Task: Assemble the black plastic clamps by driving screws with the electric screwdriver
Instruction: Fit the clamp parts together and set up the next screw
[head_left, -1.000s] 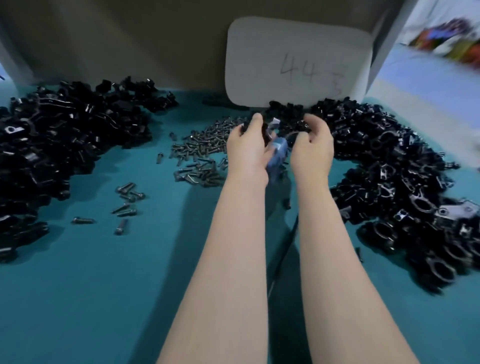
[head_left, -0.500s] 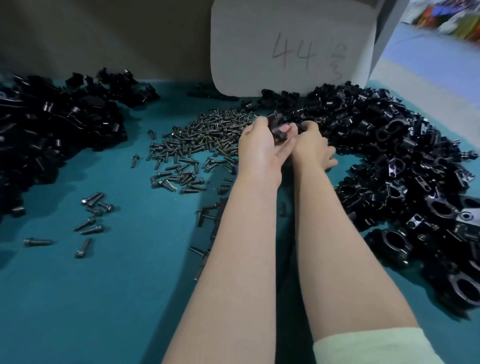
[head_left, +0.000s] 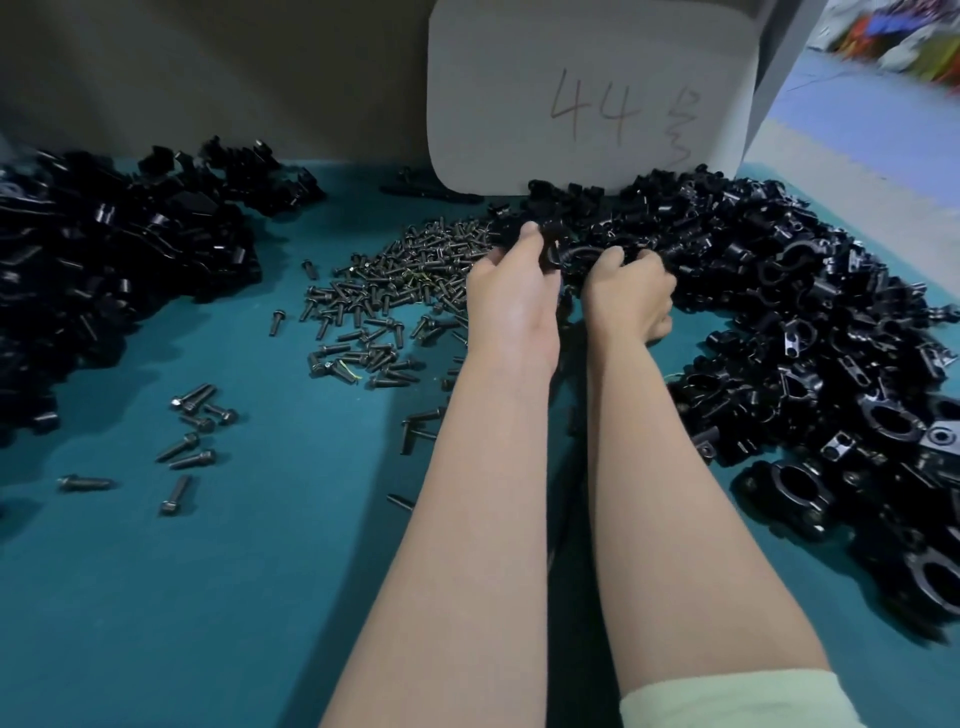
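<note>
My left hand (head_left: 511, 296) and my right hand (head_left: 626, 291) are side by side at the near edge of the big right-hand heap of black clamp parts (head_left: 789, 322). Between them sits a black curved clamp piece (head_left: 571, 258); fingers of both hands curl round it. A pile of dark screws (head_left: 395, 291) lies just left of my left hand. No electric screwdriver shows; a dark cable (head_left: 563, 519) runs between my forearms.
A second heap of black parts (head_left: 104, 270) fills the left side of the teal table (head_left: 234, 571). Several loose screws (head_left: 195, 431) lie front left. A white card marked 44 (head_left: 587, 93) leans against the back wall.
A blue object seen between my hands a second ago is no longer visible. Both hands now hold a black clamp piece at the heap's edge, and the view has tilted down.
</note>
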